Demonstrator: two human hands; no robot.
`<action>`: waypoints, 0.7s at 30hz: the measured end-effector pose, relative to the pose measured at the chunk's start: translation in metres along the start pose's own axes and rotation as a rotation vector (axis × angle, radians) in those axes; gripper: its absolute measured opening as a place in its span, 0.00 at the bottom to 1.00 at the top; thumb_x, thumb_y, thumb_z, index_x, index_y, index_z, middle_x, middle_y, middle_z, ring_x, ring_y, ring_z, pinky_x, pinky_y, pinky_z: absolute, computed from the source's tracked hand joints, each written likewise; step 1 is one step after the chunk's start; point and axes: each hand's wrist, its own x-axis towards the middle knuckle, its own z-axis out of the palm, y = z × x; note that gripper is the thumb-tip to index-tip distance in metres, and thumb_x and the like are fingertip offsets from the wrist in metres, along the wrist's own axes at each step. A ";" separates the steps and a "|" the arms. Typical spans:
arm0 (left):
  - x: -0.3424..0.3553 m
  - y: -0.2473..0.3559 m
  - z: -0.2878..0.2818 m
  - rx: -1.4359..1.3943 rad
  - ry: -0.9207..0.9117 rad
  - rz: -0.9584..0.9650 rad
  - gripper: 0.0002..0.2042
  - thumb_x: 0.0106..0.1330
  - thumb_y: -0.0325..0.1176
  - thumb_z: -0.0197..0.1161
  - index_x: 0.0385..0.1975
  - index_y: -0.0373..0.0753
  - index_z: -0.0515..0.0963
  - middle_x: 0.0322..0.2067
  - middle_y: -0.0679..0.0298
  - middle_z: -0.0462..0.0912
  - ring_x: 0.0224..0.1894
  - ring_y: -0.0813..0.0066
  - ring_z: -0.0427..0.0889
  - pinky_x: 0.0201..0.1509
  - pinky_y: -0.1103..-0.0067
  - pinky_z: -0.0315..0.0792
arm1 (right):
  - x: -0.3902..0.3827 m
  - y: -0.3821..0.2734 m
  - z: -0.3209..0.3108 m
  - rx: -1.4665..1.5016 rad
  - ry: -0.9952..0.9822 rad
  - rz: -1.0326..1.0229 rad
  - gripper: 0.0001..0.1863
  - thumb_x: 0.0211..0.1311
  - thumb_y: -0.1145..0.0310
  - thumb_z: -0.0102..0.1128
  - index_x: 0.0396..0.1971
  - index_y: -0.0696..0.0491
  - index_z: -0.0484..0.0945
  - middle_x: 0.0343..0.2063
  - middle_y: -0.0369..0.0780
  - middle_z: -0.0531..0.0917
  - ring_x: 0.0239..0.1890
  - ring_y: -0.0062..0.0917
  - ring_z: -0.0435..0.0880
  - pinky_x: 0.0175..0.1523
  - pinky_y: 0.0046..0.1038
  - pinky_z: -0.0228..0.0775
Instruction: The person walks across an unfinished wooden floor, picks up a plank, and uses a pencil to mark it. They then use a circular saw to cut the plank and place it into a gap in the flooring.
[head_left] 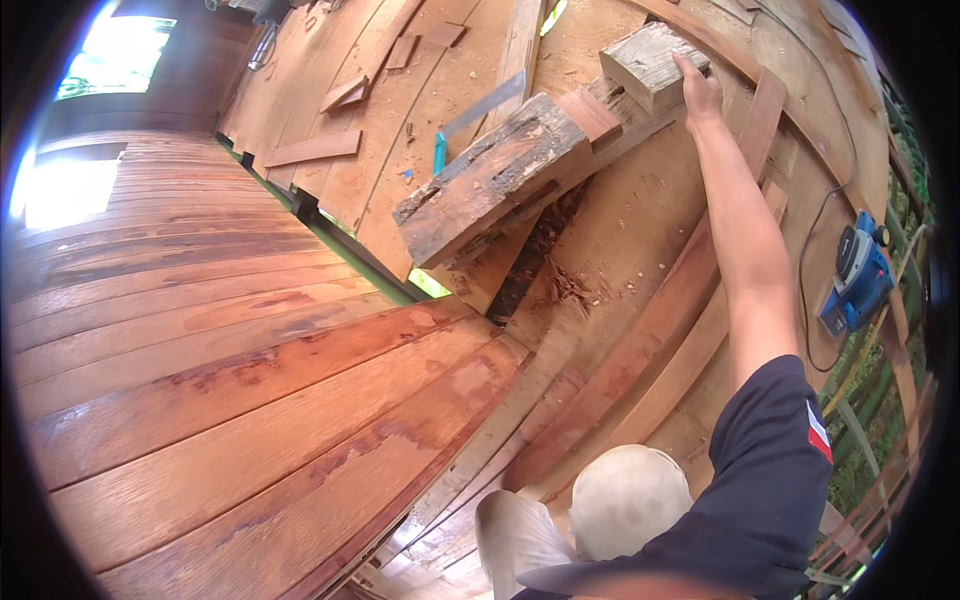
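My right arm reaches forward to a short weathered wood block at the upper right. The right hand grips the block's right end, its thumb on top and the other fingers mostly hidden behind. This block rests at the far end of a slanting timber. Nearer and to the left, a thick, rough-faced beam piece lies along the same timber, with a small reddish offcut between the two. Left of the beam is a handsaw with a teal handle. My left hand is out of sight.
A blue electric planer with a dark cord sits at the right edge. Long boards lie between it and the timber. Loose offcuts and wood shavings litter the floor. A plank wall stands left, beside a narrow gap.
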 end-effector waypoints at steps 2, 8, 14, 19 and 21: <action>-0.002 0.000 0.002 -0.020 -0.007 -0.002 0.39 0.72 0.59 0.46 0.68 0.28 0.55 0.66 0.45 0.58 0.66 0.50 0.62 0.66 0.60 0.60 | 0.002 0.000 -0.002 -0.038 0.010 0.006 0.31 0.50 0.55 0.73 0.50 0.61 0.79 0.49 0.42 0.82 0.52 0.26 0.79 0.57 0.26 0.68; 0.002 0.005 0.006 -0.092 0.002 0.006 0.39 0.72 0.60 0.47 0.68 0.29 0.54 0.65 0.46 0.59 0.65 0.52 0.62 0.66 0.61 0.60 | -0.013 0.004 -0.008 -0.202 0.012 -0.034 0.30 0.48 0.52 0.72 0.46 0.58 0.80 0.45 0.44 0.84 0.48 0.30 0.81 0.54 0.28 0.70; 0.000 0.001 0.009 -0.185 0.011 -0.001 0.40 0.71 0.60 0.48 0.69 0.29 0.54 0.65 0.46 0.59 0.65 0.54 0.62 0.66 0.62 0.60 | -0.049 -0.013 -0.002 -0.216 -0.046 -0.102 0.29 0.49 0.51 0.72 0.44 0.58 0.81 0.42 0.43 0.85 0.45 0.28 0.83 0.51 0.27 0.72; -0.002 -0.004 0.002 -0.254 0.011 -0.023 0.40 0.71 0.60 0.49 0.69 0.29 0.54 0.65 0.47 0.60 0.65 0.55 0.62 0.66 0.63 0.60 | -0.056 -0.003 0.042 -0.223 -0.147 -0.071 0.29 0.50 0.50 0.71 0.46 0.57 0.81 0.43 0.43 0.85 0.46 0.28 0.83 0.51 0.28 0.73; -0.001 -0.002 -0.001 -0.256 0.008 -0.058 0.40 0.71 0.60 0.49 0.69 0.30 0.53 0.64 0.46 0.61 0.64 0.55 0.64 0.66 0.63 0.60 | -0.052 0.007 0.060 -0.287 -0.117 -0.042 0.30 0.50 0.49 0.71 0.47 0.56 0.81 0.43 0.43 0.85 0.47 0.29 0.83 0.52 0.28 0.73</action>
